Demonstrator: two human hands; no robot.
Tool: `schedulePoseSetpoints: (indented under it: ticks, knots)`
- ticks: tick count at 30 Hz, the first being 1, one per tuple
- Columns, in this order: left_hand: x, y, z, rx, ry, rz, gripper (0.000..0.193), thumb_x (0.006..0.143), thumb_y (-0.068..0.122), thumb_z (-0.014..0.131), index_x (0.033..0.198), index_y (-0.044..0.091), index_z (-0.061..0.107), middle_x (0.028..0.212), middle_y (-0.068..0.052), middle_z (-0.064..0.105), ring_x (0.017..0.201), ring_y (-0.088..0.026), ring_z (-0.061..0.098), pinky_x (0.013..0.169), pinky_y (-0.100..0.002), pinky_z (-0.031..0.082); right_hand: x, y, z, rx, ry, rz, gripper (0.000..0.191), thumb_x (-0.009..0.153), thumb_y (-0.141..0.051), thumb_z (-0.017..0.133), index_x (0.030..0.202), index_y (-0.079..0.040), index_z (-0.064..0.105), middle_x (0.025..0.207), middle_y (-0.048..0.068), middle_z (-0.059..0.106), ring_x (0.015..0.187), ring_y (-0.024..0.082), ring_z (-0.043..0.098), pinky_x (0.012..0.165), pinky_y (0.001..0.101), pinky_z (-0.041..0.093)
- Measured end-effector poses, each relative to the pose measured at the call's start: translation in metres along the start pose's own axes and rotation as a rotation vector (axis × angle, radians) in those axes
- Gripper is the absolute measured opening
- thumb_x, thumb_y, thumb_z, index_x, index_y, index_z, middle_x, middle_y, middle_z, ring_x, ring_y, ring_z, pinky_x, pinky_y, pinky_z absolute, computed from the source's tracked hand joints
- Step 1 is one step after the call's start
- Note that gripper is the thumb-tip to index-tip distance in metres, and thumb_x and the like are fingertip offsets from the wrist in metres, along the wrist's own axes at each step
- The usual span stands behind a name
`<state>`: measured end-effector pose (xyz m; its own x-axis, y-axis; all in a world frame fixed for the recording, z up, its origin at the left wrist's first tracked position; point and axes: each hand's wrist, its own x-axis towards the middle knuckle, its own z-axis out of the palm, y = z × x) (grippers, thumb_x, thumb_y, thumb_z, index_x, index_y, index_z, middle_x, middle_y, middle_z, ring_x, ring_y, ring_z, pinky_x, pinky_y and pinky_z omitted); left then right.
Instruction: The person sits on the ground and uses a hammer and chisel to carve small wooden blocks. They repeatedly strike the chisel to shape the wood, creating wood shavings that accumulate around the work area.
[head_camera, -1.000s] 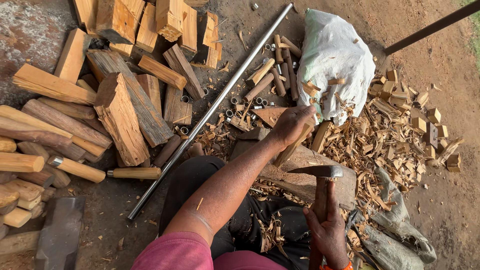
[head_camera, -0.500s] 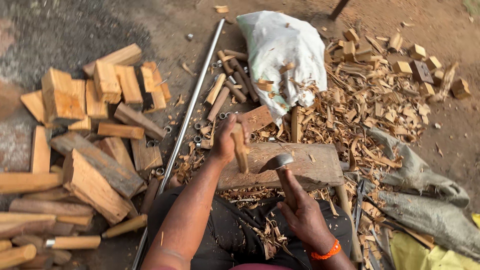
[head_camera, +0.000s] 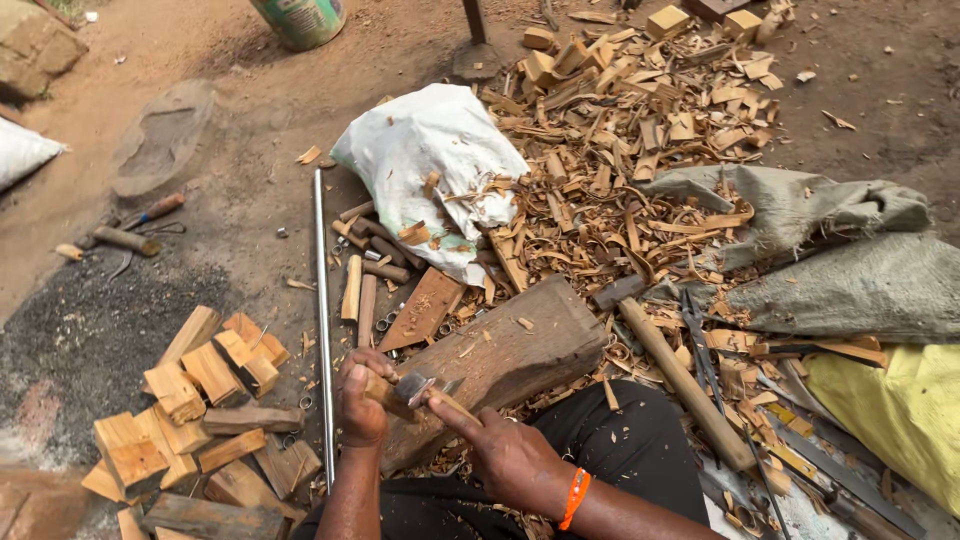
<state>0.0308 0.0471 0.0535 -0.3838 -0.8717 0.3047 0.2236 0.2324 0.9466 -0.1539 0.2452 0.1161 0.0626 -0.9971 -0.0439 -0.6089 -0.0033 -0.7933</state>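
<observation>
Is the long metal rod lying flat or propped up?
Lying flat: the metal rod rests along the dirt ground beside the split wood blocks.

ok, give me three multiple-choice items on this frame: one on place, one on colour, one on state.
1. Where does the long metal rod lie?
A. On the ground left of the wooden block
B. Across the yellow cloth
C. On top of the white sack

2. What colour is the band on the right wrist?
A. Blue
B. Orange
C. Green

3. What is the left hand doing?
A. Resting flat on the ground
B. Gripping a small wooden piece
C. Lifting the sack

Answers: 1 A, the rod runs along the dirt beside the block; 2 B, it shows bright orange; 3 B, its fingers wrap the piece.
</observation>
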Motion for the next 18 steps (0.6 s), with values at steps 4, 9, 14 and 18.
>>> schedulePoseSetpoints:
  ticks: [4,9,14,18]
  knots:
    - [0.008,0.003,-0.001,0.049,0.065,-0.129,0.032,0.094,0.034,0.042,0.087,0.005,0.051,0.093,-0.017,0.066,0.085,-0.027,0.065,0.078,-0.040,0.055,-0.002,0.010,0.004,0.078,-0.080,0.015,0.081,0.096,-0.007,0.060,0.166,-0.032,0.027,0.099,0.021,0.057,0.079,0.040,0.065,0.070,0.0493,0.055]
    - [0.004,0.005,-0.004,-0.017,0.004,-0.161,0.035,0.095,0.038,0.047,0.092,0.003,0.050,0.091,-0.023,0.065,0.088,-0.032,0.065,0.086,-0.044,0.054,-0.007,0.004,-0.020,0.114,0.206,-0.242,0.088,0.081,-0.011,0.076,0.159,-0.015,0.037,0.109,0.024,0.059,0.086,0.043,0.065,0.074,0.0516,0.053]
    - [-0.001,0.000,-0.005,0.054,0.000,-0.163,0.038,0.093,0.041,0.046,0.091,0.004,0.051,0.089,-0.020,0.066,0.088,-0.030,0.065,0.086,-0.041,0.052,-0.037,-0.024,-0.094,0.325,0.465,-0.524,0.026,0.094,-0.016,0.079,0.112,-0.007,0.063,0.097,0.011,0.068,0.084,0.028,0.068,0.073,0.0378,0.055]
    - [0.006,-0.003,-0.003,0.081,-0.031,-0.219,0.038,0.090,0.042,0.046,0.092,0.005,0.053,0.086,-0.017,0.066,0.085,-0.027,0.064,0.082,-0.040,0.051,-0.090,-0.028,-0.129,0.381,0.450,-0.835,0.022,0.102,-0.019,0.068,0.087,-0.004,0.065,0.077,0.008,0.065,0.068,0.019,0.063,0.060,0.0355,0.047]
